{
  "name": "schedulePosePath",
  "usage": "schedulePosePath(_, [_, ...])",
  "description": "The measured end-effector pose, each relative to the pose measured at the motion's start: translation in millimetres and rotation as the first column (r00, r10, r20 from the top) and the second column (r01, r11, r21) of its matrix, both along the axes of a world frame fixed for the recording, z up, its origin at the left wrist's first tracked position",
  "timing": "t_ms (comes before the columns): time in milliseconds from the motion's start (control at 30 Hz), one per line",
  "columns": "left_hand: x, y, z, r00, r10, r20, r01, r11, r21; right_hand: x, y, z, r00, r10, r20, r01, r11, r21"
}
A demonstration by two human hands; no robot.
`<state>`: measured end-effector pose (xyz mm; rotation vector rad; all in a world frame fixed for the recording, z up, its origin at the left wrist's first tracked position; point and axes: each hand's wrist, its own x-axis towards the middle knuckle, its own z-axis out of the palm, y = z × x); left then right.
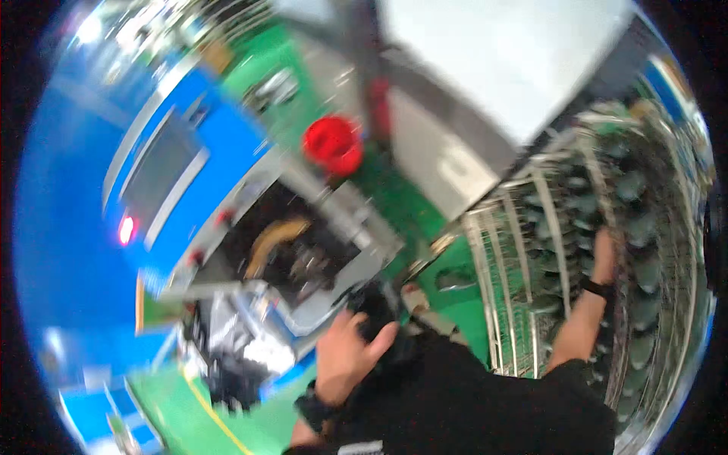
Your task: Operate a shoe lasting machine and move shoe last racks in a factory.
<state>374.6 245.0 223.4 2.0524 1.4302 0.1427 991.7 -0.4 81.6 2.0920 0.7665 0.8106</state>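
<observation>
My left hand (pixel 350 353), with a dark band at the wrist, is in front of my body. Its thumb and fingers curve round a black object (pixel 371 302) too blurred to name. On the right, my right arm reaches into a tall wire cage (pixel 557 243) holding many dark grey-green rounded parts (pixel 644 277). My right hand (pixel 604 258), with a black wristband, lies among these parts; its fingers are smeared and partly hidden, so its grip does not show.
Left stands a blue machine (pixel 227 144) with a screen (pixel 163 171) and a dark work bay holding a curved yellowish piece (pixel 273 243). Beyond are a red bucket (pixel 334 145) and a large white-topped cabinet (pixel 493 61). Black and silvery bags (pixel 243 364) sit beside the machine.
</observation>
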Motion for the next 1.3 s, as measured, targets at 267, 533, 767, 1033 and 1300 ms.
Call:
schedulePosePath(267, [-118.0, -3.8, -10.4, 0.947, 0.219, 0.234, -0.175, 0.966, -0.192, -91.7, 77.7, -2.6, 0.887, -0.039, -0.46, 0.379, 0.631, 0.677])
schedulePosePath(533, [-268.4, -27.6, -17.4, 0.515, 0.546, 0.661, -0.353, 0.838, -0.417, -426.2, 275.0, 41.9, -0.016, 0.882, -0.47, 0.486, 0.418, 0.767])
schedulePosePath(767, [-417.2, -61.6, -180.0, 0.672, 0.722, 0.161, -0.738, 0.638, 0.22, -693.4, 374.8, 164.6, -0.536, 0.844, -0.011, 0.03, 0.032, 0.999])
schedulePosePath(1033, [-504.1, -0.8, -179.0, 0.854, 0.477, -0.21, -0.492, 0.607, -0.624, -816.3, 454.5, 164.7, -0.149, 0.979, -0.138, -0.692, -0.003, 0.722])
schedulePosePath(1300, [-694.8, 232.2, -281.4, 0.569, 0.64, 0.517, -0.81, 0.544, 0.218, -810.1, 462.7, 146.2, -0.04, 0.999, 0.015, -0.764, -0.04, 0.644])
